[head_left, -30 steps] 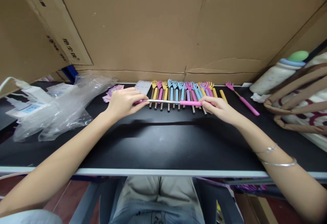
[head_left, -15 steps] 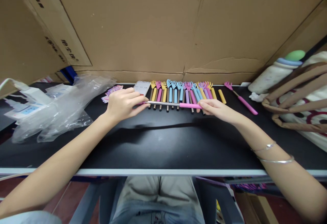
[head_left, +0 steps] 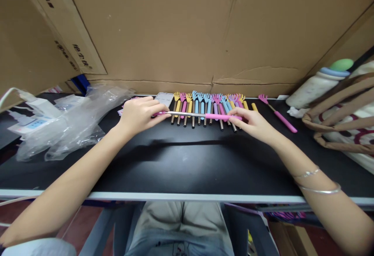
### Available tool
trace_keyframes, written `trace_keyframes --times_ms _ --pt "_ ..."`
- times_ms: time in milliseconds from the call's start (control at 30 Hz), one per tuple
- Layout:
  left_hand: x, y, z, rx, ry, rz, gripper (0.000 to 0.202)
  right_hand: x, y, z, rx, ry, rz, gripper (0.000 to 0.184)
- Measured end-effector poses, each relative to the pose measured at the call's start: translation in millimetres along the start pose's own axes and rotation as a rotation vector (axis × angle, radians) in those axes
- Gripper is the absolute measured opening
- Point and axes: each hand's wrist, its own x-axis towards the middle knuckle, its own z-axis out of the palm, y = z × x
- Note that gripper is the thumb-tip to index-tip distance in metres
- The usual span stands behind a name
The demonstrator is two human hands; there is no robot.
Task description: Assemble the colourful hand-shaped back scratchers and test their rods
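Observation:
Both my hands hold one extended pink back scratcher (head_left: 201,115) crosswise over a row of others. My left hand (head_left: 139,114) pinches its pink claw end; my right hand (head_left: 251,122) grips the pink handle end. The metal telescopic shaft spans between them. Beneath it lies a row of several small hand-shaped back scratchers (head_left: 210,103) in yellow, pink, blue and purple on the black table (head_left: 187,162).
A lone pink back scratcher (head_left: 278,113) lies to the right. Crumpled clear plastic bags (head_left: 70,121) and a power strip (head_left: 35,117) sit left. A phone (head_left: 164,99) and pink packets lie behind my left hand. A bottle (head_left: 318,80) and a bag (head_left: 341,115) stand right. Cardboard walls rise behind.
Both hands with the pink back scratcher shifted slightly away from me, back over the row. The shaft stays extended at about the same length.

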Motion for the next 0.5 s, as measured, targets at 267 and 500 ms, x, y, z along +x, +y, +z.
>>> trace_keyframes --times_ms 267,500 --pt "-3.0 -5.0 5.6 -0.012 -0.014 0.05 0.028 -0.2 6.8 15.4 -0.175 0.012 -0.048 0.035" --pt "-4.9 -1.9 10.0 -0.049 0.014 0.025 0.027 0.7 3.3 14.1 -0.041 0.075 -0.036 0.035"
